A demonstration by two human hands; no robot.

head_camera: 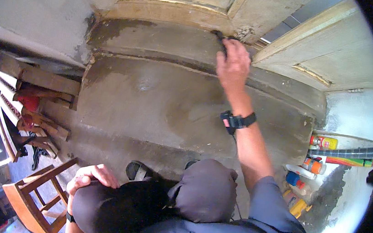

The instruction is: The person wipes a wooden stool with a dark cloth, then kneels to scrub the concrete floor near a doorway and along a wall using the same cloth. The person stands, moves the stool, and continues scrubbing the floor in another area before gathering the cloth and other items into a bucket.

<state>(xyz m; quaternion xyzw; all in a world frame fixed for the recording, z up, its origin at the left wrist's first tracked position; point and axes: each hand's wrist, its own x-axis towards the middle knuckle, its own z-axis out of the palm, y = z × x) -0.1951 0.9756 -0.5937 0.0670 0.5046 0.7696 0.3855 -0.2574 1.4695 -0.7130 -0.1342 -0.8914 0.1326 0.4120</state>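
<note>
My right hand (234,63) reaches forward to the raised concrete sill (167,38) under a weathered wooden door (170,14). Its fingers are closed around a dark hand tool (219,37), mostly hidden by the hand, so its exact kind cannot be told. The tool lies close to the door's bottom edge, near a worn patch at the corner (244,33). Below the sill stretches a broad concrete step (146,101) with damp-looking dark patches. My left hand (95,177) rests on my bent left knee, fingers curled over the dark trouser fabric, with no object visible in it.
A partly open door leaf (322,42) stands right of my hand. Spray cans (325,142) and plastic bottles (295,203) line the right wall. Wooden planks (49,78) are stacked at left, above a wooden chair or stool (35,199). A sandalled foot (137,171) is before the step.
</note>
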